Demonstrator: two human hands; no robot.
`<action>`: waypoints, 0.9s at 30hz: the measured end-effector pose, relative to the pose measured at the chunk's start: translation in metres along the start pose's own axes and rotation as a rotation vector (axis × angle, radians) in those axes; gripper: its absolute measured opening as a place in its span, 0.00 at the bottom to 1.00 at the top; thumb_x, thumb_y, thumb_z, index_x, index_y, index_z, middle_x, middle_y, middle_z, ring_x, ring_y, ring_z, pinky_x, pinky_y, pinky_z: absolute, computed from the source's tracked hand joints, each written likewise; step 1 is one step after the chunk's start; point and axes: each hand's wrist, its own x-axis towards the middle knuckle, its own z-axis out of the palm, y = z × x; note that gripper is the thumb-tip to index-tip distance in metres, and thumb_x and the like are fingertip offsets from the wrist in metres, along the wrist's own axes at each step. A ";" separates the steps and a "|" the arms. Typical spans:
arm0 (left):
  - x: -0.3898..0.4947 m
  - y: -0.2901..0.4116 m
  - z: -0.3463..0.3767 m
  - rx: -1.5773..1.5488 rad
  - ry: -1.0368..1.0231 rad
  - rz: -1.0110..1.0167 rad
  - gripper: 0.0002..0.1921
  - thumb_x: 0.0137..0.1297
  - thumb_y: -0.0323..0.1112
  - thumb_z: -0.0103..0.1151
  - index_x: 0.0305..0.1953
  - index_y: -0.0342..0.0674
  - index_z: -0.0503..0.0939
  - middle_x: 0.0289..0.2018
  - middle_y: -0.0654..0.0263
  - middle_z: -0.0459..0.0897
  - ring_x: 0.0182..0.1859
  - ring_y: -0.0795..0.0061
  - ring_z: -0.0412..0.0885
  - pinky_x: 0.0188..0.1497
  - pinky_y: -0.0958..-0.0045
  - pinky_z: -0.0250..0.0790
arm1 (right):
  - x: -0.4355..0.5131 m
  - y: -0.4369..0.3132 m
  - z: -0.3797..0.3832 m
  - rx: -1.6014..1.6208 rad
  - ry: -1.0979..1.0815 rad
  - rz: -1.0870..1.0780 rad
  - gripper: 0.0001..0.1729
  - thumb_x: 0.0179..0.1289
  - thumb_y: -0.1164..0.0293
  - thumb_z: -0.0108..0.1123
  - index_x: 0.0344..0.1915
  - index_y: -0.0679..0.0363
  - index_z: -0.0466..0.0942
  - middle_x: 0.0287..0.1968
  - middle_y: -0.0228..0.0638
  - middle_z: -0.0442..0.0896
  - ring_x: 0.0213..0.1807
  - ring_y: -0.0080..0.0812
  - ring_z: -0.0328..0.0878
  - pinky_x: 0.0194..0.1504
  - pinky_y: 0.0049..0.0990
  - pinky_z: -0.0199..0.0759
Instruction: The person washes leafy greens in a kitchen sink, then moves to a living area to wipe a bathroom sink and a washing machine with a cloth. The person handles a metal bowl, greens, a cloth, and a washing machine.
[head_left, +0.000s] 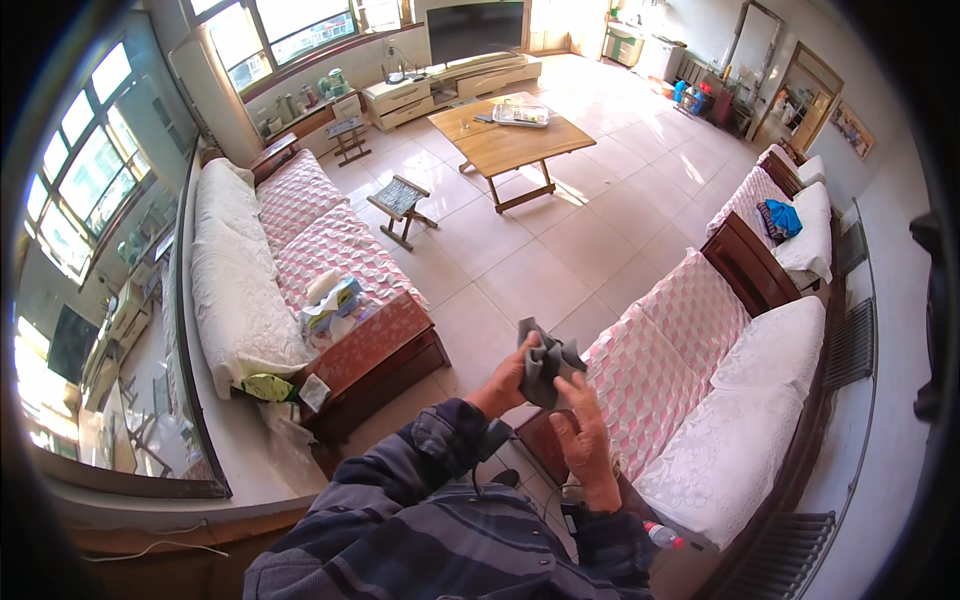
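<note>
A crumpled dark grey cloth (547, 367) is held up in front of my chest, above the tiled floor between two sofas. My left hand (510, 379) grips its left side, with the thumb lying over the folds. At the cloth's lower right is my right hand (583, 439), its fingers spread and the fingertips close to the edge; whether they touch it I cannot tell. Both arms wear dark striped sleeves.
Sofas with pink-and-white covers stand at left (337, 247) and right (660, 360). Tissue packs (337, 300) lie on the left one. Ahead are a folding stool (400, 199) and a wooden table (517, 139) bearing a tray. A bottle (664, 535) lies at lower right.
</note>
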 end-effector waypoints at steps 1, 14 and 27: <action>-0.005 0.003 0.003 0.011 -0.058 -0.012 0.28 0.71 0.63 0.55 0.52 0.43 0.80 0.47 0.60 0.87 0.48 0.63 0.86 0.55 0.59 0.78 | 0.001 0.003 -0.007 -0.087 0.035 -0.033 0.27 0.74 0.65 0.56 0.68 0.65 0.70 0.66 0.51 0.74 0.72 0.49 0.68 0.72 0.37 0.59; -0.014 -0.082 0.030 0.876 0.413 0.080 0.29 0.73 0.60 0.52 0.55 0.36 0.77 0.39 0.62 0.80 0.41 0.71 0.76 0.45 0.64 0.71 | -0.014 0.076 0.046 -0.299 0.221 0.335 0.24 0.54 0.64 0.70 0.47 0.64 0.73 0.34 0.47 0.81 0.37 0.51 0.84 0.36 0.45 0.77; -0.034 -0.033 0.011 0.531 -0.319 -0.073 0.22 0.81 0.50 0.41 0.66 0.45 0.69 0.63 0.62 0.75 0.66 0.67 0.73 0.70 0.61 0.66 | -0.007 0.014 0.013 -0.415 0.123 0.028 0.39 0.68 0.50 0.56 0.68 0.68 0.67 0.71 0.53 0.66 0.75 0.56 0.57 0.77 0.52 0.44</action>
